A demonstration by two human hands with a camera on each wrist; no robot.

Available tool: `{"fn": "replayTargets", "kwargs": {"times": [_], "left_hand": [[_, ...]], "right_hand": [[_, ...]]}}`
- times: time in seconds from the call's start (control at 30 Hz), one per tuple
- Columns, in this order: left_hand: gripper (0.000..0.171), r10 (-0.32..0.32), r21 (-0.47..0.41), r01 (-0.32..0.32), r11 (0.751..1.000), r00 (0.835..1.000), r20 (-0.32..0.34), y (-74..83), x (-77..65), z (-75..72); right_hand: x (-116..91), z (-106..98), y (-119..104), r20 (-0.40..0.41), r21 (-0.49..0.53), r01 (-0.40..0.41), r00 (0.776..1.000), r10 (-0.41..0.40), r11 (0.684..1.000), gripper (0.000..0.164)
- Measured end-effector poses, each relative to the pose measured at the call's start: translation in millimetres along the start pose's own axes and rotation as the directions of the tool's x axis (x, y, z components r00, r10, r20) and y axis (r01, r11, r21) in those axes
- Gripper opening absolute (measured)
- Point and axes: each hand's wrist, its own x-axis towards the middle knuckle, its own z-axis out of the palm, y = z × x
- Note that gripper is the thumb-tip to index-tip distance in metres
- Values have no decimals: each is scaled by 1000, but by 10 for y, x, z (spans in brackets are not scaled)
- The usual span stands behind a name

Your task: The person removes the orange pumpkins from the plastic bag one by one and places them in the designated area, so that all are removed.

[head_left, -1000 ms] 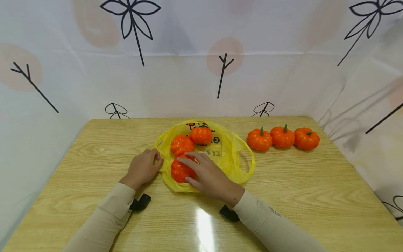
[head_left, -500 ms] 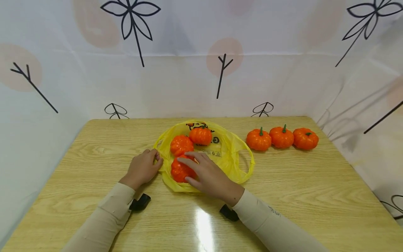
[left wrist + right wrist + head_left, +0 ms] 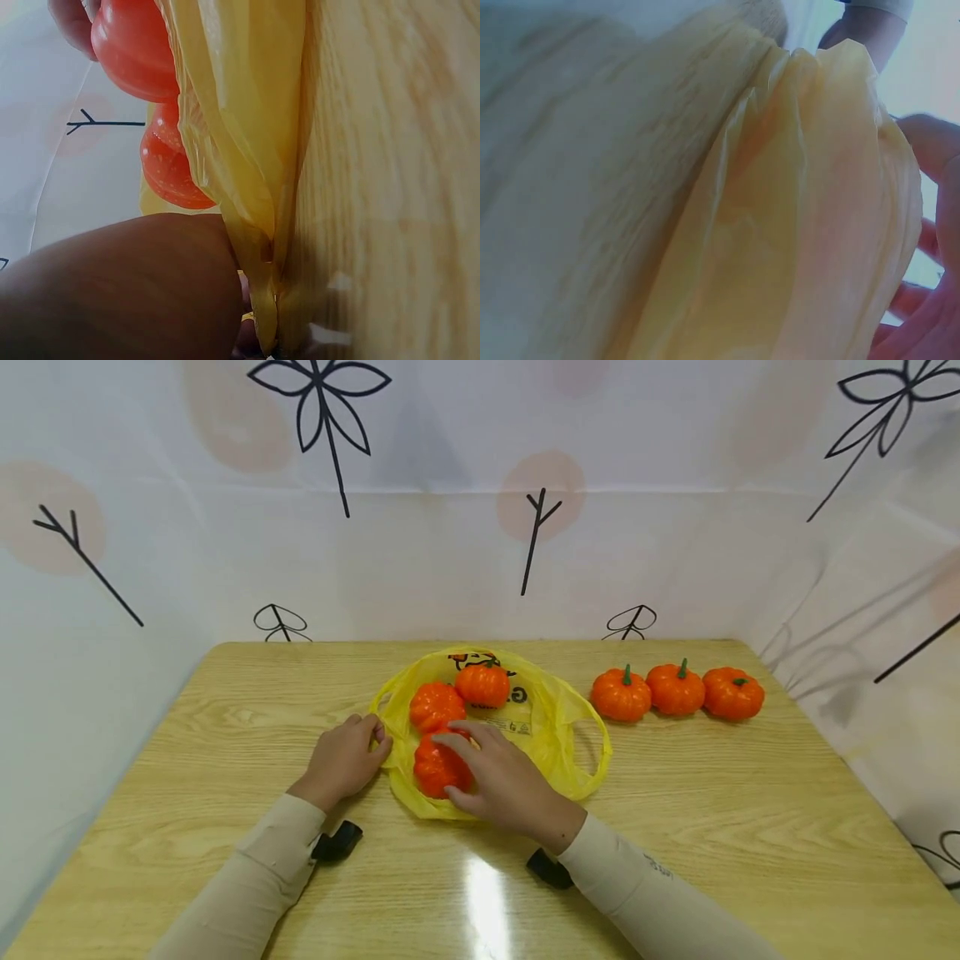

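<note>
A yellow plastic bag (image 3: 551, 743) lies spread on the table with its mouth facing up. My left hand (image 3: 343, 762) grips the bag's left edge; in the left wrist view the gathered plastic (image 3: 255, 150) runs down to that hand's fingers, partly hidden. Inside the bag are three orange toy pumpkins: a front pumpkin (image 3: 433, 770), a middle pumpkin (image 3: 437, 706) and a back pumpkin (image 3: 483, 685) with a green stem. My right hand (image 3: 502, 777) reaches over the bag's front rim, fingers and thumb curved around the front pumpkin and hiding its right side.
Three more orange toy pumpkins stand in a row at the back right: a left one (image 3: 621, 696), a centre one (image 3: 675, 690) and a right one (image 3: 733, 695). The wooden table (image 3: 720, 827) meets a patterned white cloth (image 3: 420, 560) behind it.
The head view has shifted very slightly. Both hands keep their places at the bag, with the right fingers drawn back a touch over the front pumpkin.
</note>
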Motion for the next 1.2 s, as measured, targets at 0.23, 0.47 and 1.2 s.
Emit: {"fn": "replayTargets", "kwargs": {"times": [0.23,0.47,1.2], "left_hand": [[16,-2,6,2,1000,1000,-12,-20,16,16],[16,-3,6,3,1000,1000,-3,-22,16,21],[16,3,7,-2,1000,1000,-11,-29,20,56]], "right_hand": [[11,-7,-17,2,40,-91,996,91,995,66],[7,-10,-8,27,52,-130,991,129,990,70],[-102,-146,92,119,106,-128,986,115,986,67]]}}
